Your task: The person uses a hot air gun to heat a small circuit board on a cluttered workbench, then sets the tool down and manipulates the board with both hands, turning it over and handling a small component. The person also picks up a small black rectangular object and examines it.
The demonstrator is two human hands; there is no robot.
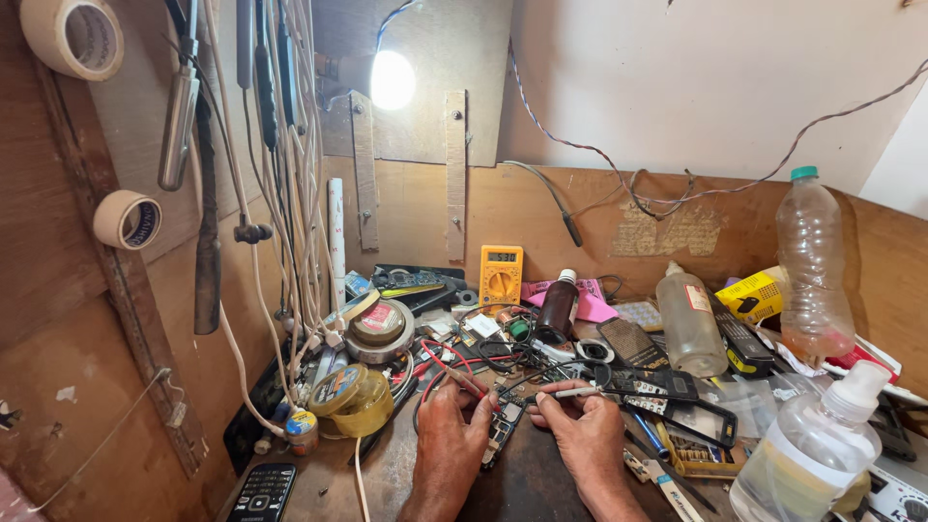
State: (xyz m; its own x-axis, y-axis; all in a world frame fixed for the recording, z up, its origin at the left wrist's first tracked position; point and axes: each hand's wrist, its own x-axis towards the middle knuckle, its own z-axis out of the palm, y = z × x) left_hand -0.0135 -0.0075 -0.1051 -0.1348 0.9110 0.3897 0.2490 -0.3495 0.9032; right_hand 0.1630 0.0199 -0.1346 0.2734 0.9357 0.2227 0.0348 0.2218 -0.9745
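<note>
**Two hands on a small circuit board at a cluttered repair bench**

Left hand (452,425) low at centre of the wooden bench (527,483), fingers curled together, pinching a thin red-wired probe (462,375) that slants up to the left. Right hand (580,425) just beside it, fingers pressed around a slim white-tipped tool (572,392) lying nearly level, tip pointing left. Between the two hands, flat on the bench: a small dark circuit board (503,425), both tips near its upper end; actual contact too small to tell. Behind: yellow multimeter (501,275) propped against the back wall, dark brown bottle (557,309). Right foreground: clear plastic bottle (807,454). Lower left: keypad phone (263,491). Tape rolls (353,396) just left of the left hand.
</note>
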